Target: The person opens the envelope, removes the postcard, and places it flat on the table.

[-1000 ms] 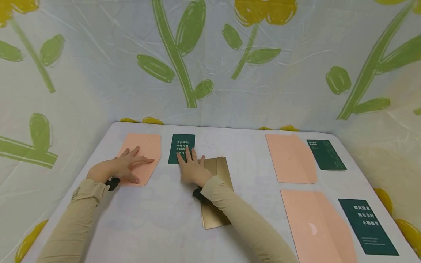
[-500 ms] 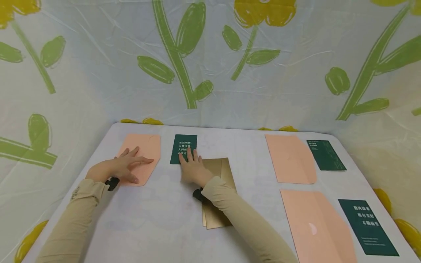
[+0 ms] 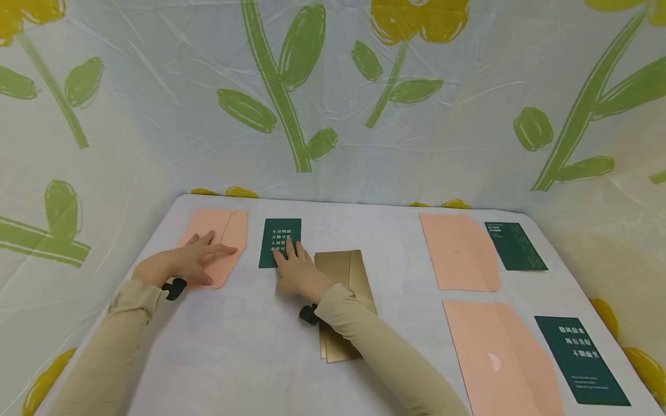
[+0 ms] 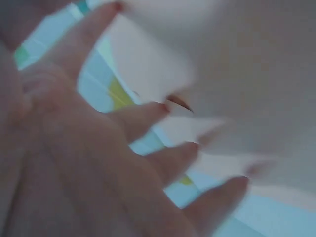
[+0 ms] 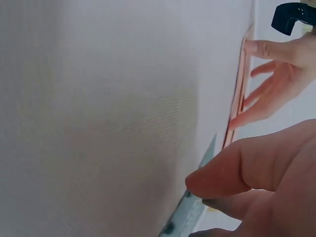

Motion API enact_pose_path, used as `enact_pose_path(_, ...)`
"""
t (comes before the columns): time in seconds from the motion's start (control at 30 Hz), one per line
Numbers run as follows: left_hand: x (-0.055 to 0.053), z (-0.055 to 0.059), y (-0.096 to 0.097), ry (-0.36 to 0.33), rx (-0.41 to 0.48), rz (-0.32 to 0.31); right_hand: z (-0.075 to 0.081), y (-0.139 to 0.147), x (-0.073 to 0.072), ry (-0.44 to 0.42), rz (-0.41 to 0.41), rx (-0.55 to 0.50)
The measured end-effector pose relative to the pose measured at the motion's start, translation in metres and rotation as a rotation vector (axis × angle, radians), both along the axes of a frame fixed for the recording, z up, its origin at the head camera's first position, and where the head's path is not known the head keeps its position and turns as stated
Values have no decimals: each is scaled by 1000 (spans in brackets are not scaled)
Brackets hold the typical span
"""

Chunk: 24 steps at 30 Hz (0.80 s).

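Observation:
In the head view my left hand [image 3: 189, 257] lies with spread fingers on a pink envelope [image 3: 236, 225] at the far left of the table. My right hand [image 3: 299, 274] rests its fingertips on the lower part of a dark green card [image 3: 273, 231] with white writing, just right of that envelope. Its forearm passes over a small stack of gold envelopes [image 3: 338, 263], covering part of it. The left wrist view shows the left fingers [image 4: 170, 163] apart, with the surface under them blurred. From the right wrist, the green card [image 5: 186, 215] appears edge-on beneath the fingers.
Two pink envelopes [image 3: 458, 248] lie on the right side of the white table [image 3: 234, 358]. Beside each is a green card: one at the back [image 3: 515, 245], one in front [image 3: 583, 358]. A flower-printed cloth [image 3: 416, 144] hangs behind and at the sides.
The pink envelope has slid slightly left and away under my left hand. The green card went a little right, then left and nearer, under my right fingers. The gold stack shifted slightly right at first.

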<state>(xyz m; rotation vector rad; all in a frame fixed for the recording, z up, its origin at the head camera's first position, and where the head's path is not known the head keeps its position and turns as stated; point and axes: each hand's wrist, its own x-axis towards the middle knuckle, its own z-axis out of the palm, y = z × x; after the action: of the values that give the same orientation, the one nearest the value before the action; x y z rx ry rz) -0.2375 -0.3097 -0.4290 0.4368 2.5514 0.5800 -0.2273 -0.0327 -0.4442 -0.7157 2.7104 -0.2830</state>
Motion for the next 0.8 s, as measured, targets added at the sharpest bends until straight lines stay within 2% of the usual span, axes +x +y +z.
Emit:
enact_pose_path(0.17,17,1,8,40,-49,-9,6,3,10,-23,14,0)
enact_pose_path(0.3,25,-2,7,50,-59,-11,8,3,17,-56,40,27)
enact_pose_path(0.57,18,-10,-6,55,-34,-24,7,-4,17,-59,82,27)
enact_pose_path(0.8,12,-8,-12,58,-31,2,5,-15,14,-33,88,39)
